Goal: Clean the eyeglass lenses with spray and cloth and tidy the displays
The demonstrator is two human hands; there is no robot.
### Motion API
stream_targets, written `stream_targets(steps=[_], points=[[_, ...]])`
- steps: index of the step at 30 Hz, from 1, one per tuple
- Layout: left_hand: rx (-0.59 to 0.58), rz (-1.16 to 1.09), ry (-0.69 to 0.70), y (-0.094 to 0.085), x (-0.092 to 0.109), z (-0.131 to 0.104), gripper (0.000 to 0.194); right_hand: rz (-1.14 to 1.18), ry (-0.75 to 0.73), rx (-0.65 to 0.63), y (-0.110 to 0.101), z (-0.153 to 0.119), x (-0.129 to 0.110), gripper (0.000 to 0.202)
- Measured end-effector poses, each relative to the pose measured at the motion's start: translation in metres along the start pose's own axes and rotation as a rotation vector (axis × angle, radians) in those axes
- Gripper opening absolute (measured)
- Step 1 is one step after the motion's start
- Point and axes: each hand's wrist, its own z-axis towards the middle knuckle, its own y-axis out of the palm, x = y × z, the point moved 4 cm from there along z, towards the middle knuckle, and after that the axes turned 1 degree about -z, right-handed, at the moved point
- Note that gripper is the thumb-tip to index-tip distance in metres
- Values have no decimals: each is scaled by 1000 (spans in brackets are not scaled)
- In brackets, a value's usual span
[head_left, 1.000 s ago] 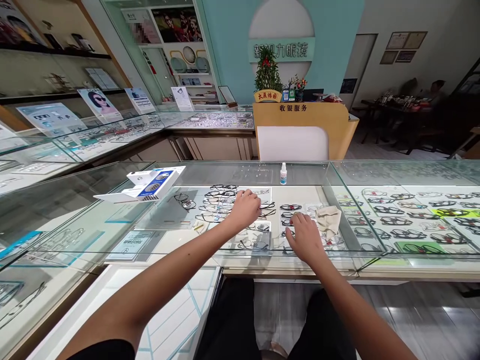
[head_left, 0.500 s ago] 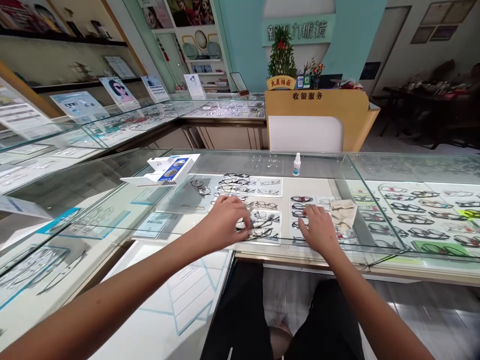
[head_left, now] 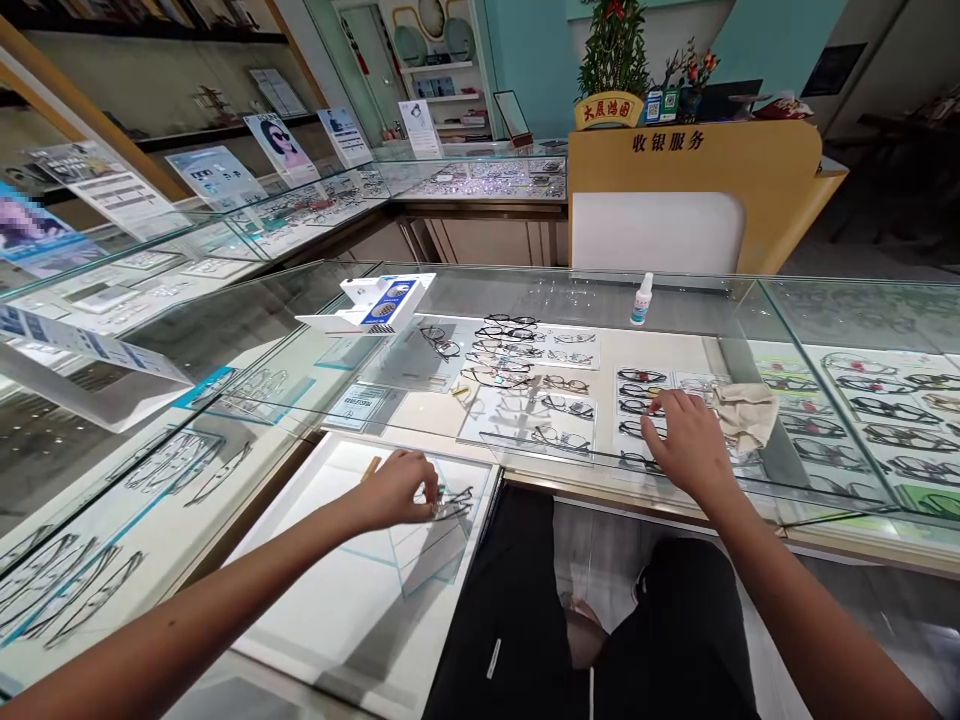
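Fingers of the left hand [head_left: 397,490] are pinching a thin dark-framed pair of glasses [head_left: 452,503], held just over the white pulled-out drawer tray [head_left: 352,610] near the person. Right hand [head_left: 690,442] lies farther right on the glass counter top [head_left: 675,310], fingers loosely spread, beside a beige crumpled cloth [head_left: 746,415]. Rows of dark spectacle frames [head_left: 517,375] lie under the glass, and a small white dropper bottle [head_left: 642,299] stands at the far side

Dark thin-rimmed pair of glasses [head_left: 452,503] over the pulled-out white tray [head_left: 360,590]

The glasses lie flat near the tray's far right corner, pinched at their left end by the left hand [head_left: 394,490], below the edge of the glass counter [head_left: 525,300].
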Motion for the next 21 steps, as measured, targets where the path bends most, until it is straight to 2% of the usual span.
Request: stream_targets(steps=[4,7,10,14,18,21], points=[[111,127,19,8,-52,47,4,-14,4,-6,0,0,0,15],[218,185,53,5,-71,81,2,-19,8,-17,-2,0,-1,16],[301,224,71,0,-72,115,6,-24,10,-17,-4,0,-2,16],[368,216,114,-2,-60,157,18,-28,8,-14,-5,0,-2,16],[395,186,139,6,-51,192,20,-32,7,-15,-5,0,-2,16],[395,151,161,15,-49,210,20,-32,10,-10,-5,0,-3,15]])
